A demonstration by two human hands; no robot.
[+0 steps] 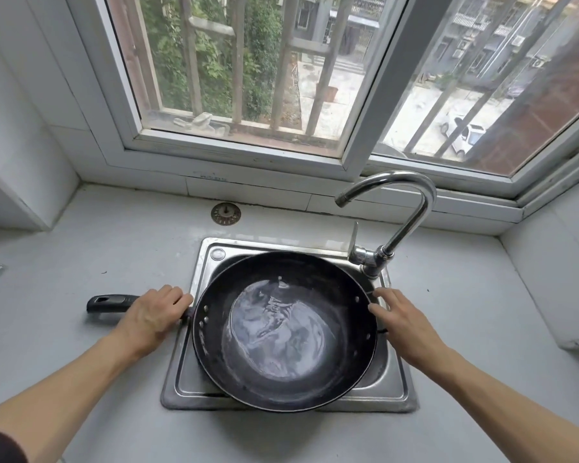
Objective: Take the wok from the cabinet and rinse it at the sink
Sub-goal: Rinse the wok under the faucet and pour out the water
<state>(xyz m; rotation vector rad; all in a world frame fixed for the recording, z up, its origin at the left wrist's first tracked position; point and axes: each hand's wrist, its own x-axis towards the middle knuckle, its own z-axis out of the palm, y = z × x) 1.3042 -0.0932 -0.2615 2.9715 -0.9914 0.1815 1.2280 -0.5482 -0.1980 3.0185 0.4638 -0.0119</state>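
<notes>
1. Gripping the wok's black handle (109, 303) near its root, the left hand (151, 315) has its fingers curled over it, just beside the left edge of the sink (184, 372).
2. The right hand (403, 324) is spread, fingertips touching the wok's right rim; it steadies more than it clasps.
3. The wok (283, 332) sits across the steel sink, covering most of the basin, with a shallow pool of water shining in its bottom.
4. By my reading, fetching it from the cabinet is done and rinsing is under way or nearly over; tipping the water out seems left.
5. The faucet (395, 208) arches above the wok's far right side with no stream showing.
6. Hidden: the sink's drain and floor under the wok, and the cabinet, which is out of view. A loose strainer plug (225, 213) lies on the table behind.
</notes>
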